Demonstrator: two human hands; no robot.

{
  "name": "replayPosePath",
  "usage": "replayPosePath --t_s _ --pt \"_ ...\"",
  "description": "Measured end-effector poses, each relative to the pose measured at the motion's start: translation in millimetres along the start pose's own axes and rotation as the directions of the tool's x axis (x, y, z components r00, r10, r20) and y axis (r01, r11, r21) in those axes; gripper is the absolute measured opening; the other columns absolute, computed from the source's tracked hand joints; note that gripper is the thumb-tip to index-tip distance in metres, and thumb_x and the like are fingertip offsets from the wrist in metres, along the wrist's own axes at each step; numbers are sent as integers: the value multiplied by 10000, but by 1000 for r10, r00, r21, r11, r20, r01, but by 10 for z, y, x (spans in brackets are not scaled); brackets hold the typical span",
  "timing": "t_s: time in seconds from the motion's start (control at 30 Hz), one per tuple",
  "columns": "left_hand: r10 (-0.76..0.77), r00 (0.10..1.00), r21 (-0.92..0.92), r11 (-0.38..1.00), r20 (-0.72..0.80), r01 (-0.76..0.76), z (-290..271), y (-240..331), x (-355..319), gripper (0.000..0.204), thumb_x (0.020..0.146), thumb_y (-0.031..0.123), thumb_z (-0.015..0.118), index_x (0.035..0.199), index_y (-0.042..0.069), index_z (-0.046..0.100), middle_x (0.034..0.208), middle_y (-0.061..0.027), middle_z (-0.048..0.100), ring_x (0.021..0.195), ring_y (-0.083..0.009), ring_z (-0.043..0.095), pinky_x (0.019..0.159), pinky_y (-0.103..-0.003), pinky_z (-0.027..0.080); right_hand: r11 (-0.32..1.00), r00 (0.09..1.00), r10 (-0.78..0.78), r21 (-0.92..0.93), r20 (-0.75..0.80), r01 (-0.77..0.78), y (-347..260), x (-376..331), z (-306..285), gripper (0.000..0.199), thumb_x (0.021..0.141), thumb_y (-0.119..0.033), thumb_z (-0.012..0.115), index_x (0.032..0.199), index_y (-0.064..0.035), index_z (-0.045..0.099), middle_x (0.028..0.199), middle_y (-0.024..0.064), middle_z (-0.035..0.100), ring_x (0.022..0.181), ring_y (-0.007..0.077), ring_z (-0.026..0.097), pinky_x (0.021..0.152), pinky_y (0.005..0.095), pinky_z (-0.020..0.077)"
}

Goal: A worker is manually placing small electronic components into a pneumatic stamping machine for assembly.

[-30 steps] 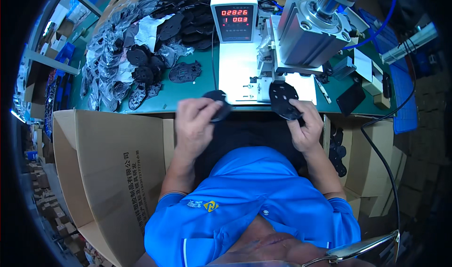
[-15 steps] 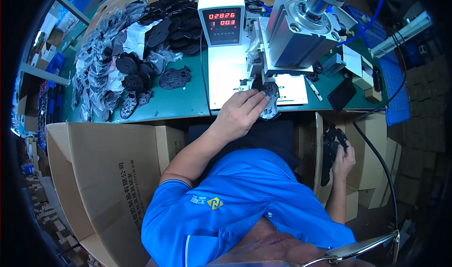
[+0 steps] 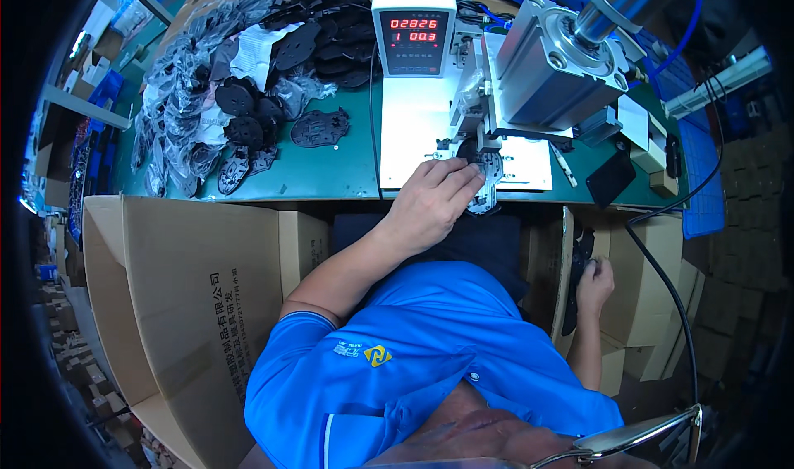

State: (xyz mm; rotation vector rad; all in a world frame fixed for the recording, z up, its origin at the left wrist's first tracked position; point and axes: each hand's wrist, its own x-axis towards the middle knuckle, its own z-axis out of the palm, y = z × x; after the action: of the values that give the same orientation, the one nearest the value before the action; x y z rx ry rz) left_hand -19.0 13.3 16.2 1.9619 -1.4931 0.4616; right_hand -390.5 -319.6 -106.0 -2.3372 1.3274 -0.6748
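Left hand (image 3: pixel 434 200) on black sole piece (image 3: pixel 490 179), press machine (image 3: pixel 554 64), green bench (image 3: pixel 331 167)

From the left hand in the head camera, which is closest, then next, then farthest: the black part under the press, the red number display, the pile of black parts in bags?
1. Black part: under the left hand, at the press.
2. Red number display: straight behind it.
3. Bagged pile: far left on the green table.

A green-topped bench (image 3: pixel 331 175) ran across the upper frame, bearing heaped black flat parts (image 3: pixel 240 97) at upper left and a white press machine (image 3: pixel 430 80) at centre.
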Motion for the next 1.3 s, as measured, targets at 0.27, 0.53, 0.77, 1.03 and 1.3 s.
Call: replayPosePath --t_s 0.27,0.53,0.77,1.03,1.3 --pt "-29 1000 -3 1000 -8 29 9 13 -2 433 928 40 740 1357 42 801 1355 -108 791 1303 -310 730 1080 -463 578 605 663 -749 416 8 678 -2343 219 99 323 938 77 712 1239 2 803 992 188 779 890 380 756 841 474 601" --pt "-83 997 -73 994 9 83 10 54 -34 455 924 43 737 1377 40 788 1416 -123 778 1345 -329 725 1119 -483 571 499 506 -859 352 79 792 -2949 271 458 697 745 14 792 1440 -37 764 1209 187 690 1103 410 669 982 526 543" --pt "-139 987 -183 975 -85 122 -256 -175 -237 508 825 -39 752 1329 26 758 1371 -175 770 1329 -405 725 1123 -519 567 514 549 -835 377 18 770 -2910 219 623 658 725 -36 824 1383 -44 811 1207 188 675 1048 377 642 954 492 520" --pt "-584 786 449 658 -202 605 -717 -1117 -794 691 987 366 874 1536 -2 670 1537 -223 680 1409 -433 607 1168 -540 486 528 581 -814 390 -21 754 -2931 184 709 650 726 -54 843 1375 -43 815 1206 192 667 1060 393 644 970 504 521" --pt "-509 860 374 793 -28 481 -943 -602 -1159 578 964 287 878 1436 -2 711 1497 -207 703 1392 -433 638 1174 -571 525 549 599 -801 372 -22 748 -2914 167 681 628 746 -79 860 1372 -49 815 1204 182 676 1090 396 659 979 510 522"
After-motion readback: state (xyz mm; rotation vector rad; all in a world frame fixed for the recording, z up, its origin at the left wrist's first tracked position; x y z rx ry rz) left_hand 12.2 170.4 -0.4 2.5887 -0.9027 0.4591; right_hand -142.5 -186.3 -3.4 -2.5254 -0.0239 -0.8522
